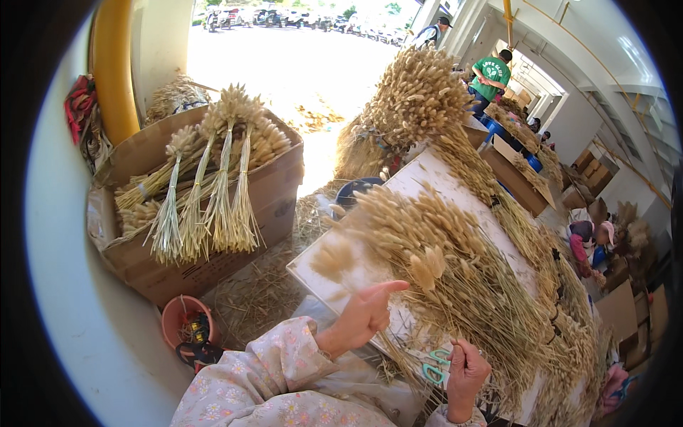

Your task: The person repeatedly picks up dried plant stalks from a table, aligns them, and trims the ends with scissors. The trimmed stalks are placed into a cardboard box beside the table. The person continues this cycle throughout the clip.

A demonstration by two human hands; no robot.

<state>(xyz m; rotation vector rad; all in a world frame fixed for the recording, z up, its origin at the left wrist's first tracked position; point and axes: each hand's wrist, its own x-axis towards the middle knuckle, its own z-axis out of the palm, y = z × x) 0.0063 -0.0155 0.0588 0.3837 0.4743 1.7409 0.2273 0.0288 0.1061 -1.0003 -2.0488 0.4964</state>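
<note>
My left hand (363,315) is at the near edge of a white table, index finger stretched to the right and the other fingers curled around dried grass stems. Their fluffy heads (332,262) are blurred above the hand. Closer to me on the right, the fingertips of my right hand (467,373) are pinched together; what lies between them is too small to make out. Teal scissors handles (432,373) show just left of that hand; their blades are hidden. Ahead of both hands lies a loose heap of dried bunny-tail grass (427,245), heads toward the far left.
To the left, a cardboard box (213,274) holds tied grass bunches (226,185). A pink bucket (173,320) with tools stands below it. A large upright grass bundle (413,89) is beyond the white table (306,267). Other people work farther off, one in green (491,75).
</note>
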